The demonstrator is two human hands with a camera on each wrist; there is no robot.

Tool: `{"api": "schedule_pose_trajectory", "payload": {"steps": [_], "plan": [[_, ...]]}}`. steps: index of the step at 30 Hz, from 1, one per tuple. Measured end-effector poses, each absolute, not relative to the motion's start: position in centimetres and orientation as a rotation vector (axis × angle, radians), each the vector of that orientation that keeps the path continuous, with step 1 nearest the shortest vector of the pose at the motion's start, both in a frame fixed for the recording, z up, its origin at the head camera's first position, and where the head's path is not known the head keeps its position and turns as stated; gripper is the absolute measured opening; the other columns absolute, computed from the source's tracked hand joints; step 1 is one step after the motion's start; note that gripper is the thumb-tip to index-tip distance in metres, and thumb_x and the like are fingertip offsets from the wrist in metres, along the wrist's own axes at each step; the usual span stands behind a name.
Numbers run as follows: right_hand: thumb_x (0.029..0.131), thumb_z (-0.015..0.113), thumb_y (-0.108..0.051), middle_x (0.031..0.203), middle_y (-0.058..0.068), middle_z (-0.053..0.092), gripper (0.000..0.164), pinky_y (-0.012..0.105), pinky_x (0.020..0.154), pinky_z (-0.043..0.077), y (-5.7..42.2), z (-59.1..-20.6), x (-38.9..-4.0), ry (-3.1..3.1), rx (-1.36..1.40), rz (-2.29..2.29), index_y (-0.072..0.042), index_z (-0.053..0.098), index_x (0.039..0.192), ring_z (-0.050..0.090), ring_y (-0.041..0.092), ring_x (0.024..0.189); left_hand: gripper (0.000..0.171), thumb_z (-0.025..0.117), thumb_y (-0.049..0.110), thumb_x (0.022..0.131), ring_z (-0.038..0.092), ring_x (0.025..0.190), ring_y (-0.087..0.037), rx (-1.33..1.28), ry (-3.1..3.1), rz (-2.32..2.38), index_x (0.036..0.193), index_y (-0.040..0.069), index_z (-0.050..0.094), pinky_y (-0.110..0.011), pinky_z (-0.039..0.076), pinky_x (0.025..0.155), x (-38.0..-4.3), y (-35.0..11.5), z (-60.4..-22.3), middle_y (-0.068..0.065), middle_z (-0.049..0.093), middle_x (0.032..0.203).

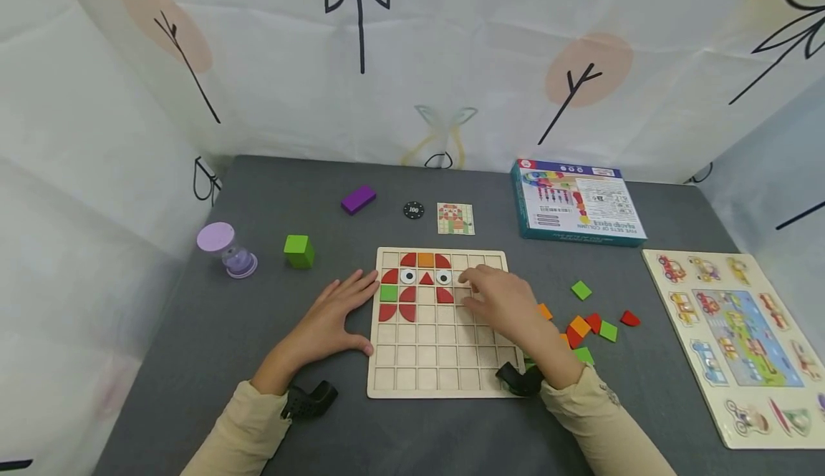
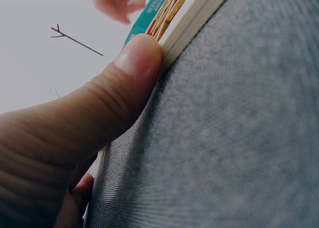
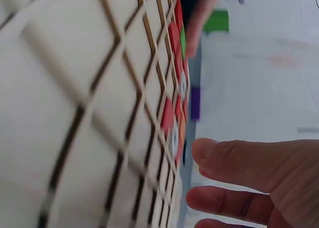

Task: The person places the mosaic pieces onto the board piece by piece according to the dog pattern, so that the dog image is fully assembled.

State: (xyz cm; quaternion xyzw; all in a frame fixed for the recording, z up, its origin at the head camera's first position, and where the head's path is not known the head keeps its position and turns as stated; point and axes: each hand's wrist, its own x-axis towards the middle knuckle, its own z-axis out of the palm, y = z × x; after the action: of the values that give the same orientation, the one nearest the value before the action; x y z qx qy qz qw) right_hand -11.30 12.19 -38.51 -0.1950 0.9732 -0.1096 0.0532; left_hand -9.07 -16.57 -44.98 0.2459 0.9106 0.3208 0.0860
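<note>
A wooden grid board [image 1: 427, 378] lies on the grey table, its upper left cells filled with red, orange and green tiles and two round eye tiles [image 1: 408, 276]. My left hand [image 1: 329, 321] rests beside the board with spread fingers, its fingertips and thumb [image 2: 137, 61] against the left edge. Over the upper right cells hovers my right hand [image 1: 505, 304]; in the right wrist view its thumb [image 3: 234, 158] and index finger are apart, with no tile showing between them. Loose red, orange and green tiles [image 1: 579, 326] lie right of the board, partly hidden by the right forearm.
Behind the board are a small pattern card [image 1: 455, 218], a black round chip [image 1: 414, 210] and a purple block [image 1: 358, 200]. A green cube [image 1: 299, 251] and a lilac sand timer [image 1: 227, 249] stand left. A game box [image 1: 580, 204] and a picture puzzle board [image 1: 735, 436] lie right.
</note>
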Motion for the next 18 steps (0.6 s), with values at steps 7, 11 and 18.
{"api": "schedule_pose_trajectory", "payload": {"steps": [7, 11, 18], "plan": [[0.072, 0.073, -0.018, 0.088, 0.006, 0.059, 0.034, 0.03, 0.051, 0.045, 20.8, -38.4, -9.5, 3.045, -0.351, -0.327, -0.01, 0.063, 0.103, 0.055, 0.017, 0.066, 0.104, 0.078, 0.045, 0.055, 0.01, 0.136, -0.021, 0.74, 2.714, 0.961, 0.14, 0.014, 0.028, -0.048, 0.005, 0.106, -9.1, -16.5, -45.0, 0.003, 0.02, 0.147], [0.072, 0.073, -0.016, 0.09, 0.011, 0.058, 0.035, 0.039, 0.057, 0.048, 25.1, -38.6, -8.4, 3.034, -0.164, -0.296, -0.005, 0.062, 0.103, 0.056, 0.024, 0.073, 0.104, 0.078, 0.045, 0.054, 0.01, 0.136, -0.022, 0.736, 2.712, 0.966, 0.14, 0.014, 0.029, -0.048, 0.005, 0.106, -9.1, -16.6, -45.0, 0.002, 0.02, 0.147], [0.073, 0.071, -0.012, 0.094, 0.015, 0.058, 0.034, 0.048, 0.068, 0.045, 28.6, -39.1, -7.4, 2.973, -0.179, -0.32, -0.003, 0.062, 0.105, 0.056, 0.03, 0.083, 0.104, 0.075, 0.051, 0.055, 0.01, 0.136, -0.021, 0.738, 2.714, 0.955, 0.14, 0.015, 0.028, -0.049, 0.005, 0.106, -9.2, -16.6, -45.1, 0.002, 0.02, 0.147]]}}
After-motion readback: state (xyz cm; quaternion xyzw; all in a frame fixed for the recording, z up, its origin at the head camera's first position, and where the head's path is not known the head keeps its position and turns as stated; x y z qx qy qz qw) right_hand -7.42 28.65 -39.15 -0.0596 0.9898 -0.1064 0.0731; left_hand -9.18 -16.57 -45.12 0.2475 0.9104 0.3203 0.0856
